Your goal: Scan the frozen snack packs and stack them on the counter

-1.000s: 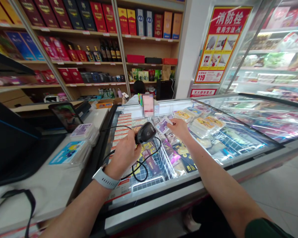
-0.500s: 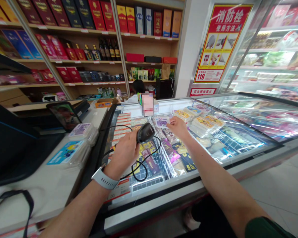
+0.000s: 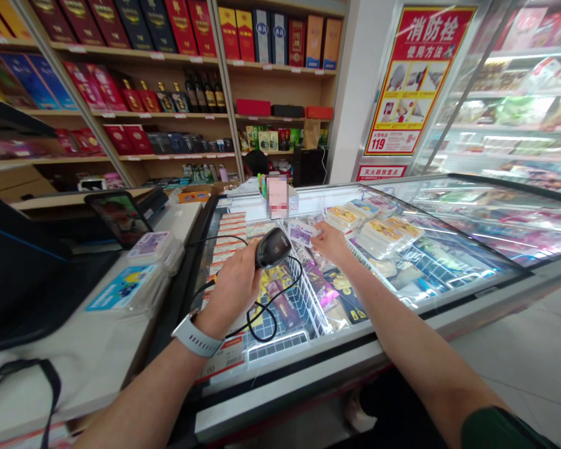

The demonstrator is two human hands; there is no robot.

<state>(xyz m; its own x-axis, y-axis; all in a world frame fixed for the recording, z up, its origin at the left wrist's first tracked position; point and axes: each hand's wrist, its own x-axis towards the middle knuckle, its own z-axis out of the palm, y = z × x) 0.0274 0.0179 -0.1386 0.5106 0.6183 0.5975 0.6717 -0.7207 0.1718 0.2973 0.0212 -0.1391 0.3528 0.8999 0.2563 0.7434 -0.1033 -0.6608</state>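
My left hand (image 3: 236,280) is wrapped round a black handheld scanner (image 3: 273,247), whose cable loops down over the freezer's glass top. My right hand (image 3: 331,242) pinches the right end of a flat package with a white and purple label (image 3: 302,233), held above the freezer just beyond the scanner. The scanner's head points toward that package without touching it. Through the glass, purple and yellow packets (image 3: 321,285) show in a white wire basket (image 3: 303,299).
Stacked clear boxes with a blue label (image 3: 121,288) and a purple label (image 3: 150,244) stand on the left counter (image 3: 93,362), near a phone (image 3: 119,218). Yellow-labelled packages (image 3: 378,236) lie at the freezer's right. A person's dark hair (image 3: 256,163) shows behind the freezer.
The package in my right hand has tilted, its right end dropping, and my right hand has turned slightly with it. My left hand and the scanner have shifted very slightly left.
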